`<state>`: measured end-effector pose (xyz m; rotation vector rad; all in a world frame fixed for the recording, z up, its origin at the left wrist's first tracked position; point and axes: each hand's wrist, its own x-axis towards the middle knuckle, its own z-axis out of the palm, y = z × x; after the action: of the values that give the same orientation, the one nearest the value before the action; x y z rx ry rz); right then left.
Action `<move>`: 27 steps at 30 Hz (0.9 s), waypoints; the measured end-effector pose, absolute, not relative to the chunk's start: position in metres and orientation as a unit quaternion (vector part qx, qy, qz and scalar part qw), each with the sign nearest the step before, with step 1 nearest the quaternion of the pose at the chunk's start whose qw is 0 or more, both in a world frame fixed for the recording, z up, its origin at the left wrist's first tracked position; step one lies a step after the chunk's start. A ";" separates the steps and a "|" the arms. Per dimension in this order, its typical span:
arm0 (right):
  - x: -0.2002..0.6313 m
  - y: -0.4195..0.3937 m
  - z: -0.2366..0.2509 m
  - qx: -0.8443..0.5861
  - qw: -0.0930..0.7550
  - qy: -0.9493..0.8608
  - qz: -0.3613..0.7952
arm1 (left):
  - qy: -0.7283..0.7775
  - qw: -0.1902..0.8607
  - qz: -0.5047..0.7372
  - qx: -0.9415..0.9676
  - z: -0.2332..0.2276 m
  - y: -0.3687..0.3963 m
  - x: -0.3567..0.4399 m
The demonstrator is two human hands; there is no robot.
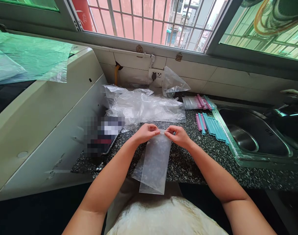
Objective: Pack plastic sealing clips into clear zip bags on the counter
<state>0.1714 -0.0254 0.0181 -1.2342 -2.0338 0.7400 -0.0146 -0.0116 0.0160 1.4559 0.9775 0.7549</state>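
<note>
Pale cream clothing (163,217) lies nearest, between two bare forearms. Beyond it, a long, flat, clear plastic bag (155,163) stretches down past the front edge of a black-and-white speckled stone counter (188,164). Its top edge is pinched between thumb and fingers of both the left hand (149,132) and the right hand (177,135), close together. To the right, slim pink and turquoise strips (214,126) lie beside a metal sink (233,150). Farther back, crumpled clear plastic sheeting (149,107) lies heaped before a tiled wall (193,70).
</note>
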 end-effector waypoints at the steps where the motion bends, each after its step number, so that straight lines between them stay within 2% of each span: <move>1: 0.171 -0.025 0.018 -0.470 0.319 -0.773 0.283 | 0.418 0.577 0.322 0.623 0.016 -0.012 -0.015; 27: 0.181 -0.023 0.022 -0.501 0.336 -0.722 0.338 | 0.433 0.544 0.323 0.642 0.017 -0.011 -0.016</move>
<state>0.1809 -0.0234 0.0221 -1.3061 -1.8832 0.8822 -0.0165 -0.0112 0.0175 1.5242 1.0266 0.7659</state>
